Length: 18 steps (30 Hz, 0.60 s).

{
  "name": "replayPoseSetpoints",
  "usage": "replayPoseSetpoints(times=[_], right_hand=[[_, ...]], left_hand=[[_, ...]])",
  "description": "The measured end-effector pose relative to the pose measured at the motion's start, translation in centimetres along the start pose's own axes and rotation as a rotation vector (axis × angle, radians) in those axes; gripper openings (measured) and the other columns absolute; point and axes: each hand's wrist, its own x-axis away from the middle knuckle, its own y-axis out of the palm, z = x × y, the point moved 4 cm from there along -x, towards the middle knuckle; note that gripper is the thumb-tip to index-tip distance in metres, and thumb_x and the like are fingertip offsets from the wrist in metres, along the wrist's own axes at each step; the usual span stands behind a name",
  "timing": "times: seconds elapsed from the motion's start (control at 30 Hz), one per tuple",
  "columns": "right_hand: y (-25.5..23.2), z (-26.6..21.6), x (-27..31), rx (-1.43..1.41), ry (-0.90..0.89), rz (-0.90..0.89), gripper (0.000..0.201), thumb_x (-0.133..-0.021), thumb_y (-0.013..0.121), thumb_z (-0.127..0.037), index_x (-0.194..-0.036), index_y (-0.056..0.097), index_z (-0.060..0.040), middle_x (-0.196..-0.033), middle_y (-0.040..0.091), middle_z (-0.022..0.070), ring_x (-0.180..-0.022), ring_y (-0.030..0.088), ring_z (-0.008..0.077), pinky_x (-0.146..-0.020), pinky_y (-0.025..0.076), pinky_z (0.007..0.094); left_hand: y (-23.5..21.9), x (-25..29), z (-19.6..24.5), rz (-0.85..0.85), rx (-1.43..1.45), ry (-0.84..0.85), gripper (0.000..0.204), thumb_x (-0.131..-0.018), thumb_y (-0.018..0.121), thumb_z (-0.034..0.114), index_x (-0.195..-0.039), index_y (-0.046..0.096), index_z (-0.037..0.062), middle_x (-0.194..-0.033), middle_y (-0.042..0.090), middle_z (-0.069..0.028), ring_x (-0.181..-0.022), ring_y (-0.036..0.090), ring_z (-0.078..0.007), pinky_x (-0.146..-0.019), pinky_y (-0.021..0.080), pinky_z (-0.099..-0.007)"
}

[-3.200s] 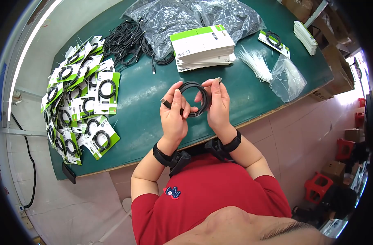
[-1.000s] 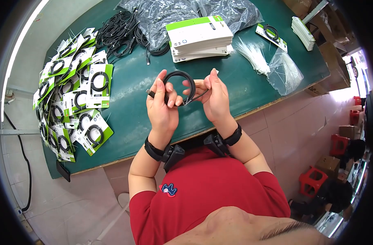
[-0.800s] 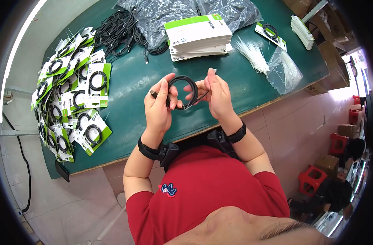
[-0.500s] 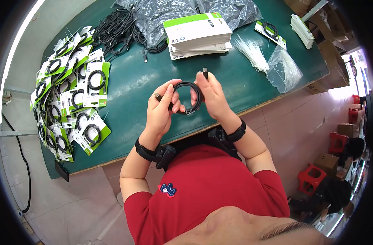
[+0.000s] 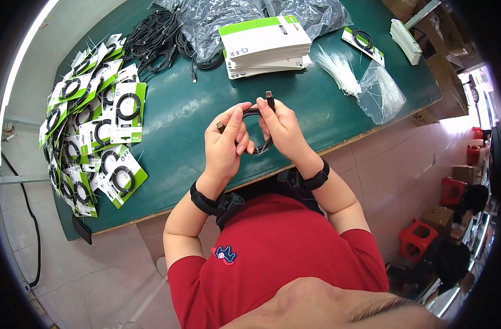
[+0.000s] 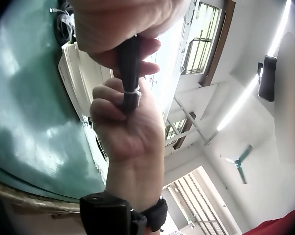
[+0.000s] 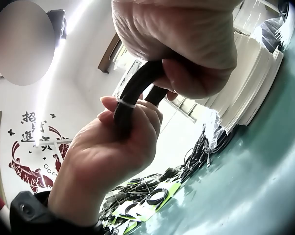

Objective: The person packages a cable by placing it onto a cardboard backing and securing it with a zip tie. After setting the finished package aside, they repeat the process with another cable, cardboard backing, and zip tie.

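Note:
A coiled black cable (image 5: 268,143) is held between both hands above the near part of the green table. The left hand (image 5: 223,143) grips the coil's left side, and a plug (image 5: 221,127) sticks out by its thumb. Fingers of the right hand (image 5: 286,131) curl round the right side, with the other plug (image 5: 269,98) pointing up beside the thumb. The hands nearly meet at the top of the coil. A pale tie (image 7: 126,103) circles the cable in the right wrist view; the left wrist view also shows the tie (image 6: 132,92).
Carded cables (image 5: 129,107) lie heaped at the table's left. Behind are loose black cables (image 5: 152,41), plastic bags (image 5: 217,27) and a card stack (image 5: 266,44). Farther right lie white ties (image 5: 338,71), a clear bag (image 5: 382,98), one carded cable (image 5: 363,41) and another card stack (image 5: 406,43).
The hands have come closer together round the coil. The right hand has moved left and turned, and its plug now points up instead of out to the right. The coil remains held.

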Motion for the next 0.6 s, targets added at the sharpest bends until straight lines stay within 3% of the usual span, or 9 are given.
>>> replayPoseSetpoints(times=[0.17, 0.27, 0.4, 0.6], right_hand=[[0.0, 0.7, -0.1, 0.005, 0.012, -0.089, 0.041, -0.106, 0.049, -0.037, -0.094, 0.059, 0.0000, -0.063, 0.050, -0.0015, -0.054, 0.048, 0.0061, -0.049, 0.040, 0.0242], [0.0, 0.8, 0.2, 0.037, 0.001, -0.097, 0.042, -0.106, 0.048, -0.039, -0.091, 0.058, -0.0006, -0.064, 0.050, -0.0009, -0.054, 0.048, 0.0064, -0.049, 0.042, 0.0243], [0.0, 0.0, 0.4, 0.104, -0.019, -0.054, 0.043, -0.106, 0.047, -0.041, -0.091, 0.056, -0.0015, -0.066, 0.051, -0.0006, -0.055, 0.048, 0.0063, -0.050, 0.043, 0.0228], [-1.0, -0.2, 0.7, 0.042, 0.071, -0.017, 0.045, -0.106, 0.046, -0.042, -0.092, 0.057, -0.0017, -0.065, 0.049, -0.0011, -0.055, 0.047, 0.0067, -0.048, 0.041, 0.0235]], left_hand=[[-1.0, -0.4, -0.2, -0.061, 0.013, 0.002, 0.040, -0.108, 0.044, 0.029, -0.123, 0.061, -0.0042, -0.064, 0.049, 0.0019, -0.049, 0.046, -0.0063, -0.050, 0.046, -0.0233], [-1.4, -0.7, 0.0, -0.066, -0.221, 0.036, 0.047, -0.109, 0.040, 0.034, -0.124, 0.060, -0.0060, -0.074, 0.064, -0.0052, -0.055, 0.059, -0.0100, -0.054, 0.053, -0.0267], [-1.2, -0.6, 1.0, -0.029, -0.225, 0.048, 0.052, -0.109, 0.037, 0.037, -0.125, 0.058, -0.0076, -0.088, 0.072, -0.0144, -0.067, 0.069, -0.0168, -0.062, 0.059, -0.0296], [-1.4, -0.6, 1.4, -0.013, -0.110, -0.060, 0.054, -0.109, 0.037, 0.039, -0.128, 0.055, -0.0082, -0.096, 0.072, -0.0185, -0.075, 0.072, -0.0223, -0.069, 0.061, -0.0340]])
